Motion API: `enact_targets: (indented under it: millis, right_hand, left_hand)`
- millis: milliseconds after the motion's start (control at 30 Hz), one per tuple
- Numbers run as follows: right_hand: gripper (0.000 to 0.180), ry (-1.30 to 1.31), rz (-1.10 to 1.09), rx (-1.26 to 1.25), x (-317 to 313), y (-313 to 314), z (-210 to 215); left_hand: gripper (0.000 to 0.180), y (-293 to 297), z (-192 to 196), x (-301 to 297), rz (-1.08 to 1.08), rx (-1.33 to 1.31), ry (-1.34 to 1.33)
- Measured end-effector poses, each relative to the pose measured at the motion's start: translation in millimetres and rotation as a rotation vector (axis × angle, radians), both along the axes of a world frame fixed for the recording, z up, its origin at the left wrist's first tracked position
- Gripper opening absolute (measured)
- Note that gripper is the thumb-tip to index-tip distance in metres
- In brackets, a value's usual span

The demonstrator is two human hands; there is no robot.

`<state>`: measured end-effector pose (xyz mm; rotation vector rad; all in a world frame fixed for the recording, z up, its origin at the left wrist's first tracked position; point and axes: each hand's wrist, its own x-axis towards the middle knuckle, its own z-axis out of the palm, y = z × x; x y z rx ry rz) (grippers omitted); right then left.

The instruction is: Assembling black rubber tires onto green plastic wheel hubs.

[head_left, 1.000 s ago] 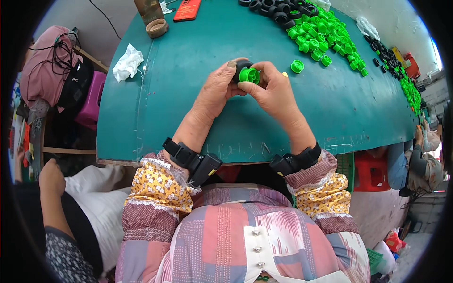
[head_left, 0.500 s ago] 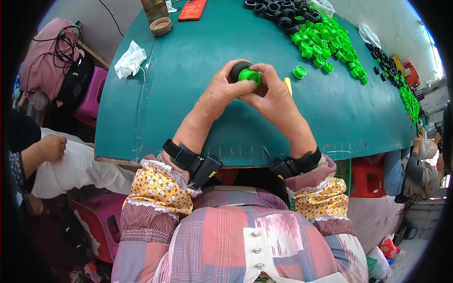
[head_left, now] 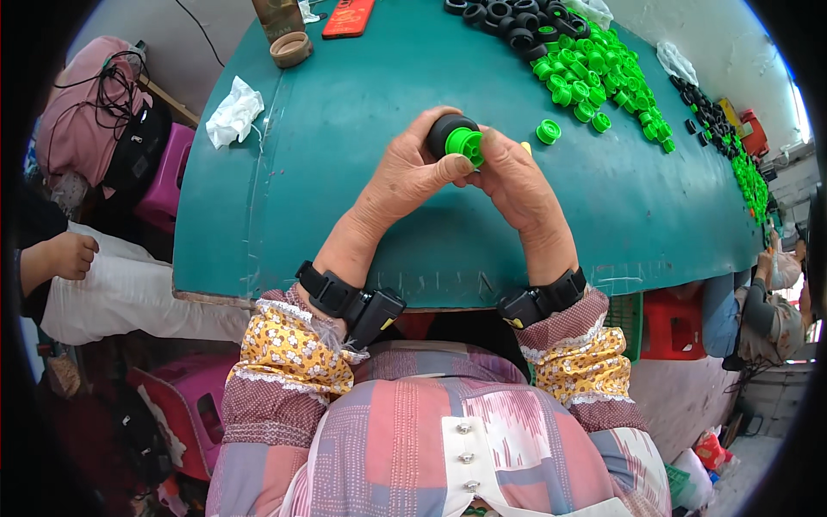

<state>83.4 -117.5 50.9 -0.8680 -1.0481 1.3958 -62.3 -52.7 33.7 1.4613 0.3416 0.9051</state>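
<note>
Over the middle of the green table, my left hand (head_left: 405, 168) wraps round a small black tyre (head_left: 443, 133). A bright green wheel hub (head_left: 465, 146) sits partly in the tyre's opening, its rim still standing out on the right side. My right hand (head_left: 515, 177) grips the hub from the right, fingers bent against its edge. The thumbs come close together below the hub. Behind my right fingers, a yellow piece (head_left: 526, 148) shows only in a small part. One loose green hub (head_left: 548, 131) lies just right of my right hand.
Black tyres (head_left: 517, 26) and green hubs (head_left: 594, 69) are heaped at the far right, with more heaps beyond. A crumpled tissue (head_left: 234, 112), a brown bottle (head_left: 280, 26) and a red phone (head_left: 348, 17) lie at the far left. Another person's hand (head_left: 71, 255) rests at left.
The tyre and hub have turned so the hub's spoked face shows more. My right fingers have come down over the hub's right edge, and now cover most of the yellow piece.
</note>
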Motion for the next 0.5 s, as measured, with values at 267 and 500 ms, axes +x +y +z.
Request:
enact_targets:
  millis: [267,500]
  right_hand:
    - [0.045,0.005,-0.093,-0.025,-6,5,-6]
    - [0.043,0.050,-0.190,-0.017,-16,9,-12]
  left_hand:
    - [0.060,0,-2,1,0.105,0.132,0.124]
    - [0.054,-3,-3,3,0.194,0.216,0.178]
